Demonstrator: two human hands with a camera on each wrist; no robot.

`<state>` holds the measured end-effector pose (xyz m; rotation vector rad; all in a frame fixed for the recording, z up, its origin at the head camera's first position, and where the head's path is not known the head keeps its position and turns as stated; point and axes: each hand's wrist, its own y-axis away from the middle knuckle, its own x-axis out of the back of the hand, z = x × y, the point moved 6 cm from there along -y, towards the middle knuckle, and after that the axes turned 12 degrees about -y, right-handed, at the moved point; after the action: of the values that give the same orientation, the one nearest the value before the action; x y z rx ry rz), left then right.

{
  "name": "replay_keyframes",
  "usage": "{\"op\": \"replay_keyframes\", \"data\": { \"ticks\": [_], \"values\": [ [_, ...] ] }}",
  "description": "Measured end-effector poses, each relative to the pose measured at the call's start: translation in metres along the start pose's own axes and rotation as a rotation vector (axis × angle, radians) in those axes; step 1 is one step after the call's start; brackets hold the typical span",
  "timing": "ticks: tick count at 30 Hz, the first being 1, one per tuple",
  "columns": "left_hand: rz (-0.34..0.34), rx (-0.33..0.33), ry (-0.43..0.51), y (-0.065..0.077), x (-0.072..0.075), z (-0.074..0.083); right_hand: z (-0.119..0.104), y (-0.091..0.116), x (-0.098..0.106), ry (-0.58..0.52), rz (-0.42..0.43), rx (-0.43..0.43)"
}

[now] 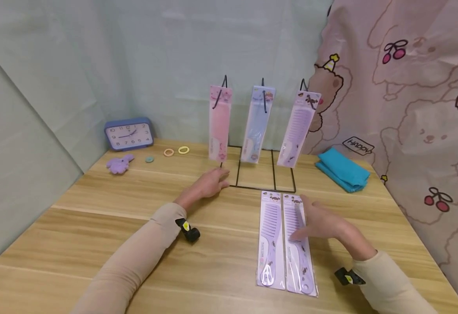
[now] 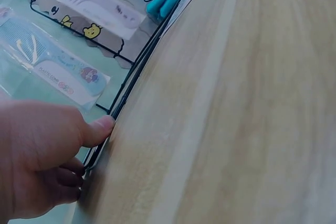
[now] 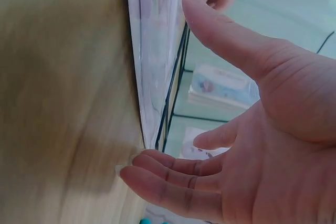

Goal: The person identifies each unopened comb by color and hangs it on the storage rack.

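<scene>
In the head view, my left hand (image 1: pixel 211 182) is at the front left corner of a black wire display rack (image 1: pixel 260 189). The left wrist view shows its thumb (image 2: pixel 101 129) against the wire and the other fingers curled beside the corner. Pink, blue and purple packaged combs hang from the rack's hooks: pink (image 1: pixel 219 122), blue (image 1: pixel 258 126), purple (image 1: pixel 298 131). Two more packaged purple combs lie side by side before it, one left (image 1: pixel 271 244) and one right (image 1: pixel 298 257). Over the right one my right hand (image 1: pixel 323 220) is spread, thumb above the pack, fingers by its upper right edge.
A folded turquoise cloth (image 1: pixel 343 170) lies right of the rack. At the back left stand a blue clock (image 1: pixel 129 134) and a purple toy figure (image 1: pixel 120 164). Small rings, blue (image 1: pixel 149 159), orange (image 1: pixel 168 149) and yellow (image 1: pixel 183 147), lie nearby. Curtains border the table.
</scene>
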<state>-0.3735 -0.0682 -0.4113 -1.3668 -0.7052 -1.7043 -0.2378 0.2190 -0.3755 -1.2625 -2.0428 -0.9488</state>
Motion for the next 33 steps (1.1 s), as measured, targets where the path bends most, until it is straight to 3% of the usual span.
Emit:
{"op": "replay_keyframes", "data": {
  "ticks": [9,15,20,25,33],
  "values": [
    [0.011,-0.007,-0.015,0.002,-0.001,-0.002,-0.002,-0.004,-0.009,0.023,0.034,-0.055],
    [0.019,0.0,-0.023,0.001,-0.002,-0.003,-0.002,-0.008,-0.004,-0.028,0.05,-0.004],
    [0.019,-0.007,-0.023,0.001,-0.001,-0.001,0.008,-0.006,0.0,-0.189,0.003,-0.037],
    [0.029,-0.023,-0.037,0.0,-0.002,0.0,0.026,-0.005,0.004,-0.381,-0.076,-0.126],
    [0.008,-0.02,-0.028,0.002,0.0,0.007,0.04,0.0,0.026,-0.406,-0.113,-0.131]
  ]
}}
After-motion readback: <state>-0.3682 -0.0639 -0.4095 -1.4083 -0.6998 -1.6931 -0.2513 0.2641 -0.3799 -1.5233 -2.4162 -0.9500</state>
